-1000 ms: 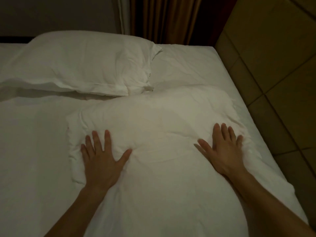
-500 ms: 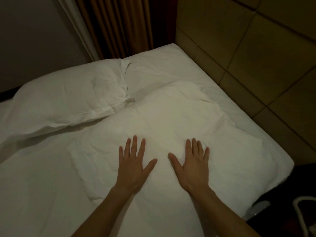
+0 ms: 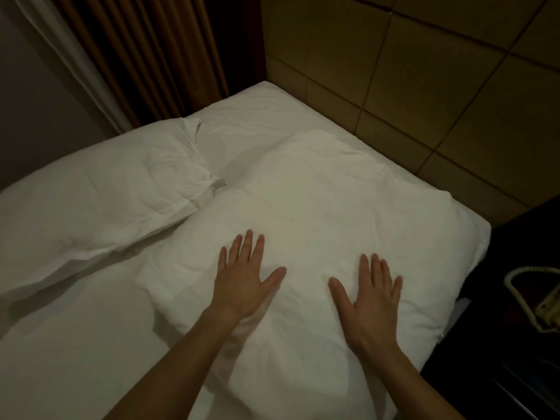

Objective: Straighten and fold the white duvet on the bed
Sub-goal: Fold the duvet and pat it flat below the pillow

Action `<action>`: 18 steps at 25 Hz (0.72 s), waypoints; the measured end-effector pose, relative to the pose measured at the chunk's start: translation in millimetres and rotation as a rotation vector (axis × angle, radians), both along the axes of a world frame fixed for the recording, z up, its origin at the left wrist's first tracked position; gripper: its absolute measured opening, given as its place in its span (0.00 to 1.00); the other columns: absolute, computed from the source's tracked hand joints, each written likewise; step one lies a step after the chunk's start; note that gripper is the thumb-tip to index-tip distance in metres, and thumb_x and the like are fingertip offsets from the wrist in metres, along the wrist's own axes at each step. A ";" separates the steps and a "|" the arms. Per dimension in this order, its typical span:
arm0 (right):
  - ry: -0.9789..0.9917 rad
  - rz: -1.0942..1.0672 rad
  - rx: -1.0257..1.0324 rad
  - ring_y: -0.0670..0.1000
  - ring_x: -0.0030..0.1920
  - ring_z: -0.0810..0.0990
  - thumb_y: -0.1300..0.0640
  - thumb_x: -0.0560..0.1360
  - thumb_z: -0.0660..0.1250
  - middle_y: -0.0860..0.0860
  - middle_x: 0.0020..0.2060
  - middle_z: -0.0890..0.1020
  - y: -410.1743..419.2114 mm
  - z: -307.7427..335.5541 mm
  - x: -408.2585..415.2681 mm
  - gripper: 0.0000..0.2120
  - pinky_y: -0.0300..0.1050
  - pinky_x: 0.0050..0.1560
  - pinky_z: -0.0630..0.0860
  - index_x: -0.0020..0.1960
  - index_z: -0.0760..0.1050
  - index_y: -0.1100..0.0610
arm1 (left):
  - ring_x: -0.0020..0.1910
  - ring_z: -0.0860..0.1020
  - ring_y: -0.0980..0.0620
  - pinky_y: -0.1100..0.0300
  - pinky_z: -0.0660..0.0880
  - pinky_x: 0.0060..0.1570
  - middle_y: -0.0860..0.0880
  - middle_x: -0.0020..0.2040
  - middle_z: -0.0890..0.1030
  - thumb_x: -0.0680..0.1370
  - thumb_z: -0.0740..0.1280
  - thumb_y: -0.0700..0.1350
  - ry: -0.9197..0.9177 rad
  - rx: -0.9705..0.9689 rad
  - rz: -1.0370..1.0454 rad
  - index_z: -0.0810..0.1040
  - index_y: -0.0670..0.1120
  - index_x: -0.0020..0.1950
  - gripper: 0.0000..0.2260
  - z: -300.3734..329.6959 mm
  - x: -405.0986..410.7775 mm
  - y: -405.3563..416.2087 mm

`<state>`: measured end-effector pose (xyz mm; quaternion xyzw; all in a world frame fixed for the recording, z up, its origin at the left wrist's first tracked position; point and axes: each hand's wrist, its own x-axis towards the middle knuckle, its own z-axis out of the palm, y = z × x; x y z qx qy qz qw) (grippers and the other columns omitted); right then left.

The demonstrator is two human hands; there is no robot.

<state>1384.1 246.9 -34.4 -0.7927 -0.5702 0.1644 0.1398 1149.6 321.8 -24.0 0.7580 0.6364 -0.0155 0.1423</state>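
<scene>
Both palms flat on the folded duvet

My left hand (image 3: 242, 283) and right hand (image 3: 371, 298) press the white duvet (image 3: 318, 207) with fingers spread, gripping nothing; it lies at the bed (image 3: 75, 344) corner, pillow (image 3: 106, 201) touching its left, tiled wall (image 3: 439, 86) right

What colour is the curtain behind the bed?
Brown curtain, hanging in vertical pleats; head view.

A bed covered in a wrinkled white sheet (image 3: 75, 344) fills the view; a plump white pillow (image 3: 100, 201) lies on it at the left; a folded, puffy white duvet (image 3: 318, 207) lies just beside, touching the pillow's corner.
</scene>
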 end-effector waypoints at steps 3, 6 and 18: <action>0.001 -0.122 0.008 0.52 0.81 0.47 0.23 0.73 0.38 0.53 0.82 0.53 -15.9 -4.1 -11.8 0.48 0.55 0.80 0.38 0.82 0.51 0.54 | 0.80 0.43 0.49 0.47 0.42 0.77 0.48 0.81 0.44 0.69 0.33 0.76 -0.029 -0.005 -0.057 0.45 0.50 0.81 0.47 3.4 -18.7 21.8; 0.039 -0.201 0.041 0.53 0.81 0.49 0.20 0.70 0.37 0.55 0.81 0.55 -21.0 -11.7 -16.3 0.54 0.55 0.80 0.41 0.81 0.55 0.57 | 0.80 0.47 0.51 0.50 0.43 0.78 0.48 0.81 0.48 0.67 0.35 0.79 -0.145 -0.030 0.032 0.49 0.48 0.81 0.51 -2.7 -42.0 60.4; 0.136 -0.687 0.105 0.66 0.73 0.67 0.15 0.53 0.58 0.67 0.74 0.67 8.6 -52.2 0.9 0.68 0.62 0.75 0.60 0.76 0.66 0.64 | 0.73 0.66 0.50 0.59 0.58 0.68 0.57 0.73 0.67 0.68 0.54 0.80 -0.695 -0.384 0.345 0.64 0.56 0.77 0.44 -75.3 -111.0 191.5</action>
